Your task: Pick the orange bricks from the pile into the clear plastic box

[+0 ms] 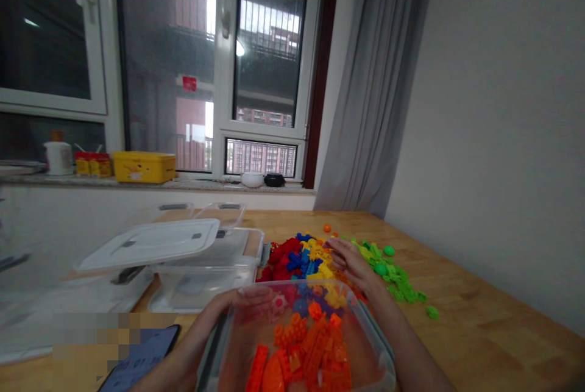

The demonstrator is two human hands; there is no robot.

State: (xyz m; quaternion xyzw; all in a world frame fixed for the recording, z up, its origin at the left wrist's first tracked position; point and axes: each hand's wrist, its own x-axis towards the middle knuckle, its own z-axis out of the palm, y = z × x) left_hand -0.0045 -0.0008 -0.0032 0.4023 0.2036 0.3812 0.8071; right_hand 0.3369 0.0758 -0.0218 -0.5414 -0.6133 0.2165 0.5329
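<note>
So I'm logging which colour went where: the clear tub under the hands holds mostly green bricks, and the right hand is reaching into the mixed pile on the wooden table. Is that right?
Not quite. The head view shows the clear tub holding mostly orange bricks; the green bricks lie loose on the wooden table. The rest stands: the right hand reaches into the mixed pile.

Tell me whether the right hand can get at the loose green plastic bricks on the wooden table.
Probably yes: the right hand rests on the mixed pile, and the green plastic bricks lie uncovered just beside it.
</note>
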